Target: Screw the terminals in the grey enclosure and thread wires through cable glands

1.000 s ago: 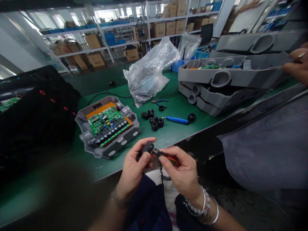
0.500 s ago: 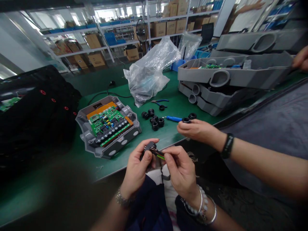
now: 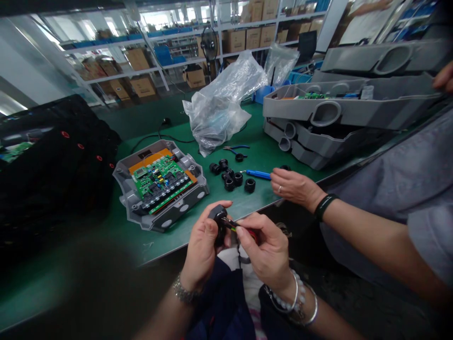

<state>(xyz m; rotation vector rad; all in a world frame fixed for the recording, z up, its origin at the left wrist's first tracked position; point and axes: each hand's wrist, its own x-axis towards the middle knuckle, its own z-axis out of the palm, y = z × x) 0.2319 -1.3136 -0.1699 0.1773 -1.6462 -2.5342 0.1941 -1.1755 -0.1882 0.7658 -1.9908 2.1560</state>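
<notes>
My left hand (image 3: 203,245) is closed around a black cable gland (image 3: 218,215) just off the table's front edge. From the gland's opening run thin wires (image 3: 231,225), one of them green. My right hand (image 3: 264,245) pinches these wires between thumb and fingertips, close to the gland; some red shows by its fingers. Beyond my hands, several black cable glands (image 3: 229,178) lie on the green table (image 3: 184,222). To their left sits a grey housing (image 3: 132,219) with a green circuit board (image 3: 161,179) inside.
At the right a co-worker's hand (image 3: 295,189) is over the table beside a blue screwdriver (image 3: 257,174). Blue-handled pliers (image 3: 237,150) lie behind the glands. Grey housings (image 3: 325,113) are stacked back right, near a clear plastic bag (image 3: 221,113). Black fabric (image 3: 63,165) stands at the left.
The co-worker's hand has shifted right, and one black gland now stands on the table near it. In my left hand the gland has turned slightly; my right hand still pinches the wires.
</notes>
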